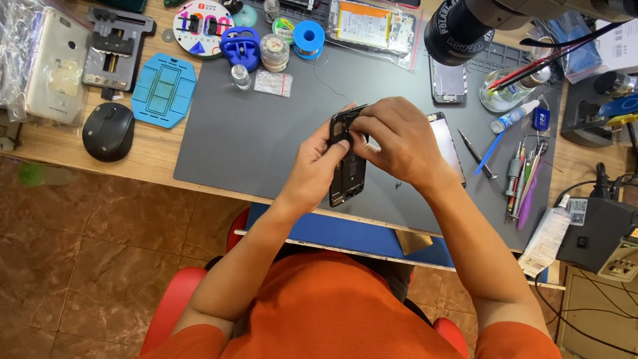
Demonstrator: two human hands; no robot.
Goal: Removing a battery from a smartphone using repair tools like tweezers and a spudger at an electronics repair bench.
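- The left hand (318, 159) is closed around a black phone frame (347, 174), thumb and fingers clamped on its left edge, holding it just above the grey work mat (259, 143) near the mat's centre
- The right hand (397, 139) comes in from 3 o'clock and covers the frame's upper end; its fingertips (359, 127) are pinched together against the top of the frame, though whether they hold some small part there cannot be told
- The frame runs roughly from 12 to 6 o'clock, open inner side up, lower end towards the person
- At 3 o'clock of the hands, partly under the right wrist, a flat phone screen panel (446, 143) lies on the mat
- Further out at 3 o'clock lie a screwdriver (476, 154), a blue-handled tool (490, 152) and a row of hand tools (524, 179)
- At 10 o'clock, off the mat, sit a blue phone jig (164, 90) and a black computer mouse (107, 131)
- At 12 o'clock stand a blue suction cup (240, 48) and a blue solder spool (308, 38)
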